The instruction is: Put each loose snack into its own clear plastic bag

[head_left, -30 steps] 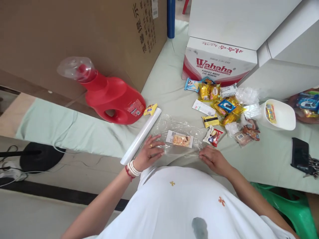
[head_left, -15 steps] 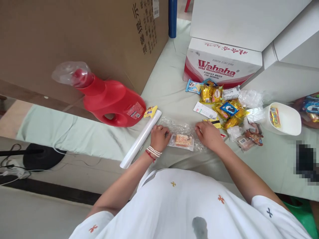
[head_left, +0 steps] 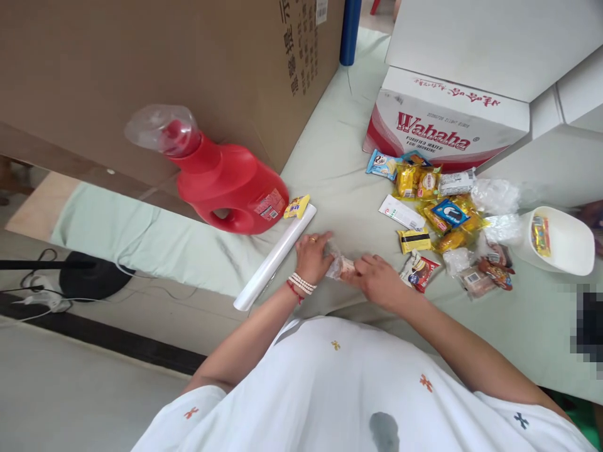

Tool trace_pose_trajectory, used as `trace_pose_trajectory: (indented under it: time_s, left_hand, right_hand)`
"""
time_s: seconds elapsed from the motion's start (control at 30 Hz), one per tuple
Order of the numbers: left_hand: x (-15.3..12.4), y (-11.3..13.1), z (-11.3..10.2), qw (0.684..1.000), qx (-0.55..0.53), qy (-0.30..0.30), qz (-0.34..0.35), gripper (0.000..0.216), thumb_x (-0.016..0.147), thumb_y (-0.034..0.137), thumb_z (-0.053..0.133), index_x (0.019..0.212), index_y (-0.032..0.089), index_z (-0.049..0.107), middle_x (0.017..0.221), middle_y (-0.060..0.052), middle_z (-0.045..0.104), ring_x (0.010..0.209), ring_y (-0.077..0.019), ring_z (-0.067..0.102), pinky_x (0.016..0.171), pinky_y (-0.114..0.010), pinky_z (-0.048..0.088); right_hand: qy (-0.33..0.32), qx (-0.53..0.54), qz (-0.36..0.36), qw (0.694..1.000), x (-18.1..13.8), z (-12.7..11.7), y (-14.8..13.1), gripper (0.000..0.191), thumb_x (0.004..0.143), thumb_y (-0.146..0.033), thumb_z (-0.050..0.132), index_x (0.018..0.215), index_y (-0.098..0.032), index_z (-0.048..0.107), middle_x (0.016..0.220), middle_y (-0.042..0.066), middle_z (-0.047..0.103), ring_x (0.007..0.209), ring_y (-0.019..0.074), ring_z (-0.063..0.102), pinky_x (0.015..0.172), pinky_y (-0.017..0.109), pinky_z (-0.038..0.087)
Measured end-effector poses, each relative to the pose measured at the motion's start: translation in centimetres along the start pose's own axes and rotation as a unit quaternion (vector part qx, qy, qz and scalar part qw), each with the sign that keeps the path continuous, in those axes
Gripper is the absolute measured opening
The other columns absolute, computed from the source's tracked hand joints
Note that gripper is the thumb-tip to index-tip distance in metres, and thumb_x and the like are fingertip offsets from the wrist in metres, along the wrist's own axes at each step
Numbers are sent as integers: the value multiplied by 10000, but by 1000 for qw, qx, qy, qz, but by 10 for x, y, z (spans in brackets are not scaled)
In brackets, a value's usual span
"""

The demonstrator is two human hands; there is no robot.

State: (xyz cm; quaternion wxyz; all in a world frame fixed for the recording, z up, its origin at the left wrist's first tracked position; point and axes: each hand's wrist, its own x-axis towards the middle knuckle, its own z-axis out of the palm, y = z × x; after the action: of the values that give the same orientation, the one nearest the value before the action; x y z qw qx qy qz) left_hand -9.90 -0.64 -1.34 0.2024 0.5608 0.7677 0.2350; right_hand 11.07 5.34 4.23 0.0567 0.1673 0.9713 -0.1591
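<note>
A small snack packet wrapped in clear cling film (head_left: 342, 267) lies on the pale green table cloth (head_left: 330, 163), squeezed between both hands. My left hand (head_left: 313, 254), with a ring and bead bracelets, grips its left end. My right hand (head_left: 377, 279) is closed over its right end and covers most of it. A white roll of cling film (head_left: 276, 257) lies just left of my left hand.
A red detergent jug (head_left: 226, 185) lies on its side by a large cardboard box (head_left: 164, 75). A Wahaha carton (head_left: 443, 129), a heap of snack packets (head_left: 433, 207) and a white bowl (head_left: 560, 242) sit to the right. Cables run on the floor at left.
The flat sheet of film with the packet on it has been gathered up; my hands moved from its near edge to its far side, then closed together on the packet.
</note>
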Motion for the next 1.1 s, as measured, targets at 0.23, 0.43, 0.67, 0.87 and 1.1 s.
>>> trace_pose_trajectory:
  time_s: [0.23,0.43,0.67,0.87,1.1]
  left_hand:
    - [-24,-33,-31,964,-223,-71,126,255,771,108,499,666,207,709,797,-64,617,824,-204,605,777,-365,526]
    - [-44,-20,-37,997,-72,1,30,193,895,333,583,891,185,707,1085,-122,661,1034,-266,623,939,-422,521]
    - [-42,12,-38,991,-63,-81,-83,108,848,269,618,841,194,696,724,-23,668,683,-194,623,669,-304,466]
    - [-41,50,-17,969,-211,-105,-76,257,924,305,528,752,181,673,629,7,641,581,-138,556,589,-254,419]
    - [-53,65,4,996,1,-91,-13,238,974,270,525,1107,245,721,1049,-71,720,876,-218,684,741,-308,489]
  right_hand:
    - [-12,-4,-11,1000,-15,17,4,607,966,-75,514,1489,-381,552,993,87,593,924,245,468,828,357,377]
    - [-8,5,-14,1000,-16,12,1,551,984,-131,538,1494,-339,555,1019,101,591,943,250,466,839,368,386]
    - [-15,-8,-20,1000,-21,10,-2,559,974,-135,534,1483,-362,558,1037,112,572,958,273,432,822,379,362]
    - [-22,39,-17,999,-23,8,-3,377,940,-87,537,1228,-243,723,1064,122,575,1028,273,443,873,390,402]
    - [192,182,202,943,-56,22,22,374,1055,-354,431,1306,-206,666,1112,125,650,1054,267,564,967,438,480]
